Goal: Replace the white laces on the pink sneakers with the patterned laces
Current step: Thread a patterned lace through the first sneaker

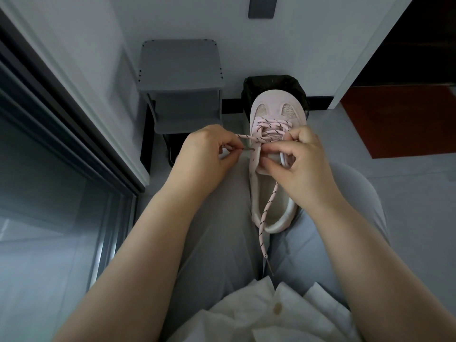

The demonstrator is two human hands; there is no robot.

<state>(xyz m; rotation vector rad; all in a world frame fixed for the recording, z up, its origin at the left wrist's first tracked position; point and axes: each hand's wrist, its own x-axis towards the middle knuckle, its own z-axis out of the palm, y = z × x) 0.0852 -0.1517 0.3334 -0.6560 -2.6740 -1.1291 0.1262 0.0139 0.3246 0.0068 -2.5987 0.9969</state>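
A pink sneaker (271,107) lies on my lap, toe pointing away. A pink patterned lace with dark flecks (271,125) crosses its front eyelets. My left hand (204,156) pinches one lace tip, which points at an eyelet on the shoe's left flap. My right hand (301,164) grips the tongue and the right side of the shoe's opening. The lace's other end (265,218) trails out of the shoe and hangs down between my thighs. No white lace is in view.
A grey step stool (180,77) stands against the wall ahead. A bin with a black bag (296,87) sits behind the shoe's toe. A dark glass door frame (61,149) runs along the left. A white shirt covers my lap at the bottom.
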